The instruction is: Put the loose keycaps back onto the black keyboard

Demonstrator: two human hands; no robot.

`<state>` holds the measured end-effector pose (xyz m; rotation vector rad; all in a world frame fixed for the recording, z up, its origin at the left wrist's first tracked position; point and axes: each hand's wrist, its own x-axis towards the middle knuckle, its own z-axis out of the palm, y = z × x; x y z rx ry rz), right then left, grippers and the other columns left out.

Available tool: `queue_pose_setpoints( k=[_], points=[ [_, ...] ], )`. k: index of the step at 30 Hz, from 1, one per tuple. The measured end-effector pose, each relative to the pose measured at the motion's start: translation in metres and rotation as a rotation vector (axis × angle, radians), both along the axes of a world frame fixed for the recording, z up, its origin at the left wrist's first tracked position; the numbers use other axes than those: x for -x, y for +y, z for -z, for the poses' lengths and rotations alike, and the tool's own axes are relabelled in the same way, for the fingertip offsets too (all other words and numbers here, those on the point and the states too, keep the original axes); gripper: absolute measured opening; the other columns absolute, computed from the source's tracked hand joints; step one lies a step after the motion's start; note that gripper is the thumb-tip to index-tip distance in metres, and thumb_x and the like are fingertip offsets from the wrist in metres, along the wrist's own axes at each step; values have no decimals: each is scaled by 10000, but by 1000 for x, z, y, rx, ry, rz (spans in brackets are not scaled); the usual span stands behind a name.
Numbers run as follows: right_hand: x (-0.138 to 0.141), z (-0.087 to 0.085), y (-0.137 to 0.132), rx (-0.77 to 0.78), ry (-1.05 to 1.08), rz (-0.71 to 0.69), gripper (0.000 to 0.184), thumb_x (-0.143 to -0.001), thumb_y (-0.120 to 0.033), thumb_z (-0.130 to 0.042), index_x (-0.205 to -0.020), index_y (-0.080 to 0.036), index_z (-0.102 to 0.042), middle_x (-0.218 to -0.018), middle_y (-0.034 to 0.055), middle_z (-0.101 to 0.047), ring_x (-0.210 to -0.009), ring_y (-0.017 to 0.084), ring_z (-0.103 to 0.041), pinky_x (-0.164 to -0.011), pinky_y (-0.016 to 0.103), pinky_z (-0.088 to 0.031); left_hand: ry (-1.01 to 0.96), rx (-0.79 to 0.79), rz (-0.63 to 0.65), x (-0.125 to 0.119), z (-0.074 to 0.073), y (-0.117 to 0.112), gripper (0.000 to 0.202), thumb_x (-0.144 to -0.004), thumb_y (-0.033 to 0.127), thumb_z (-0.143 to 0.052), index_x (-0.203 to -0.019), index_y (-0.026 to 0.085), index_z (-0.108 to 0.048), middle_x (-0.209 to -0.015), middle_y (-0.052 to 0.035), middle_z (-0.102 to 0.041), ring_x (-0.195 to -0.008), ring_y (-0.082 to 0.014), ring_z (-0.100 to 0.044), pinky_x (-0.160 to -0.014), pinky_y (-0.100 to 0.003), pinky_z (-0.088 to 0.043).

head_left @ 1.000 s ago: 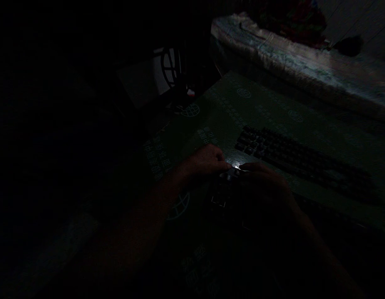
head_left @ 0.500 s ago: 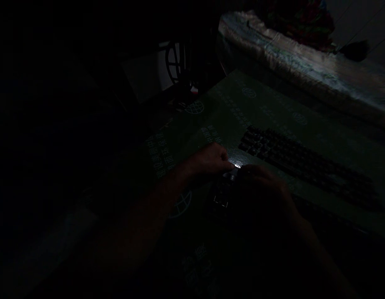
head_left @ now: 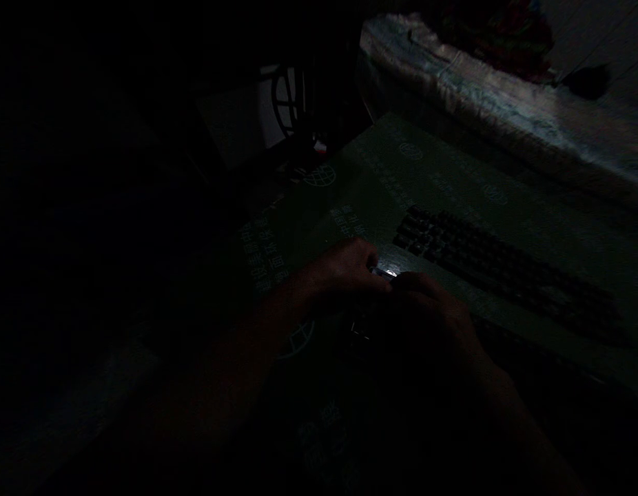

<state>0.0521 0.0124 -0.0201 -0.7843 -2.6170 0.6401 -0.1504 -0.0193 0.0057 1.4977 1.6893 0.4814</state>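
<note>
The picture is very dark. My left hand [head_left: 353, 265] is closed, with index finger and thumb around a small shiny strip [head_left: 383, 273] whose kind I cannot tell. Touching or almost touching the strip's other end is my right hand [head_left: 427, 296]; its fingers are curled and what they hold is hidden. Beneath both hands lies a dark device [head_left: 361, 331] with a small pale outline on it. It seems to run to the right under my right forearm, mostly lost in shadow. Just beyond my hands a black keyboard [head_left: 505, 269] lies slantwise.
A green tabletop sheet [head_left: 344, 176] with white printed characters and globe marks bears these things. At the back right is a pale, cloth-covered surface [head_left: 479, 83]. A dark spoked wheel [head_left: 285, 103] stands behind the table's far left edge.
More of the shiny strip shows between my hands now. My right hand has shifted slightly left, and its shadow covers more of the dark device. The whole view has moved a little.
</note>
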Motion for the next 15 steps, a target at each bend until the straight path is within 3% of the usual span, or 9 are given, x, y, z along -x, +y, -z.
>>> queue_pose_setpoints(
  k=[3,8,15],
  points=[
    [-1,-5,4,57,-28,44,228,-862,-237,-457,-981,-236,-652,-1043,66,-627,-859,189,-624,-695,288,-517,58,18,12,-2,-2,0,448,-586,447,-680,-922,160,-606,-790,-10,-616,-718,-160,-564,-548,-236,-357],
    [-4,-4,11,39,-3,-72,197,-843,-245,-507,-947,-236,-673,-1076,61,-620,-906,187,-619,-704,276,-518,135,0,19,-6,-2,0,462,-579,472,-689,-919,171,-605,-844,-23,-630,-740,-166,-572,-548,-235,-363],
    [-1,0,10,105,-5,4,190,-824,-263,-520,-932,-237,-675,-1036,66,-632,-876,199,-619,-698,302,-516,180,28,16,-9,-7,0,385,-595,423,-680,-871,163,-611,-806,-17,-621,-717,-158,-566,-525,-232,-348]
  ],
)
